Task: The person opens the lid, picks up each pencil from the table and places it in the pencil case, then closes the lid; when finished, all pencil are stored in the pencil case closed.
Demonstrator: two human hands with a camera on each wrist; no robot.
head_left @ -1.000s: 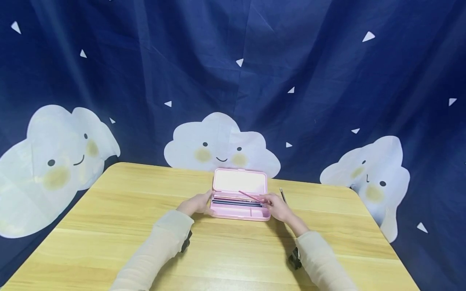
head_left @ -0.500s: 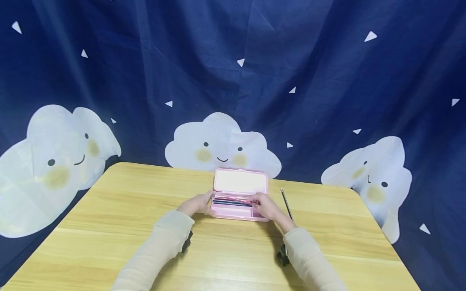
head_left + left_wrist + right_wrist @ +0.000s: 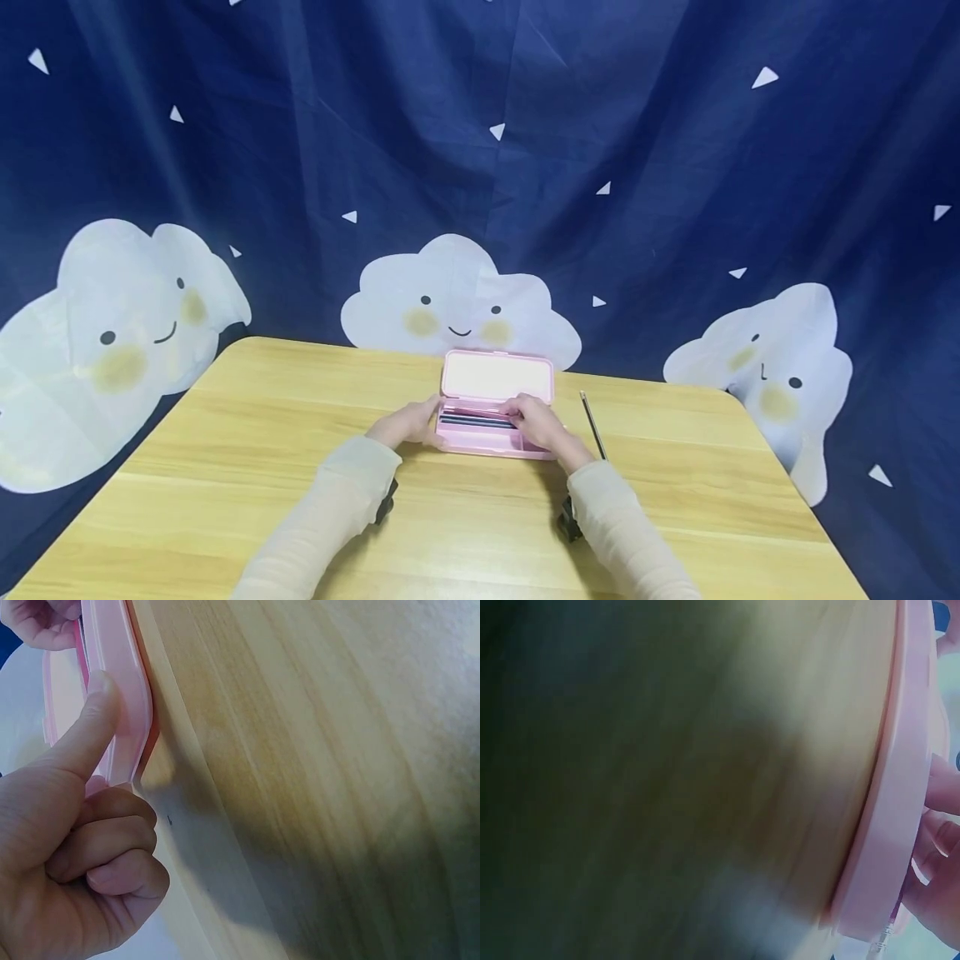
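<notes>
A pink pencil case (image 3: 495, 454) lies open on the table, its lid (image 3: 498, 377) raised at the back. Several dark pencils (image 3: 474, 421) rest lengthwise in its long compartment. My left hand (image 3: 407, 422) grips the case's left end; in the left wrist view the thumb (image 3: 94, 724) presses its rim and the lower fingers are curled. Over the right part of the case, my right hand (image 3: 535, 419) pinches a pink pencil (image 3: 474, 411) that lies low along the compartment. The fingertips are partly hidden in the head view.
One dark pencil (image 3: 592, 423) lies on the wooden table (image 3: 465, 533) to the right of the case, partly hidden by the right sleeve (image 3: 615, 508). A blue curtain (image 3: 637, 125) with clouds hangs behind the table's far edge.
My right hand has moved left and brought the pink pencil down from a slant above the case into its compartment. My left hand has stayed at the case's left end.
</notes>
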